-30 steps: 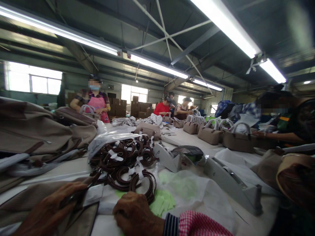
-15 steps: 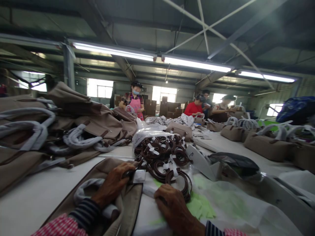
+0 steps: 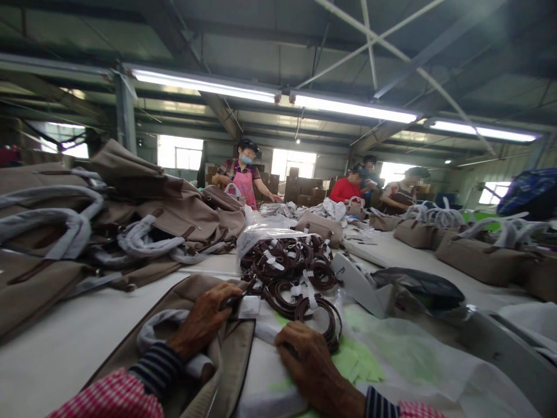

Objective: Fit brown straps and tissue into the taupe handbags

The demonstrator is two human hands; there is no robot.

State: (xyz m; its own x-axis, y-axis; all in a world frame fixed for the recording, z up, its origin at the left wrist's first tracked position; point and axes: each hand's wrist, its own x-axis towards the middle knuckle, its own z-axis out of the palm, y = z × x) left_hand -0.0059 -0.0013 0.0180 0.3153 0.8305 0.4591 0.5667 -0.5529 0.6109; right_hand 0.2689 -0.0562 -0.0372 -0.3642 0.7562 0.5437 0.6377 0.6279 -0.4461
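Note:
A taupe handbag (image 3: 237, 348) lies in front of me, its handle (image 3: 150, 334) wrapped in whitish padding. Over the bag's upper edge, my left hand (image 3: 206, 316) is closed, fingers curled around a dark slim piece (image 3: 230, 299) whose kind I cannot make out. A small white square tag (image 3: 249, 307) sits just beyond those fingertips. My right hand (image 3: 307, 357) rests to the right of the bag with its fingers curled in; what they hold, if anything, is hidden. Just past it are coiled brown straps (image 3: 319, 322) bound with white wraps.
Taupe bags (image 3: 187, 203) are heaped at the left. More bags (image 3: 476, 255) line the right side. A clear plastic bag (image 3: 270, 232) holds strap coils. Green slips (image 3: 354, 357) lie under translucent sheeting. Across the table, a person in a pink apron (image 3: 243, 187) and several others work.
My hands keep almost the same places and grips; the view has shifted slightly. The person in the pink apron now stretches an arm out over the table.

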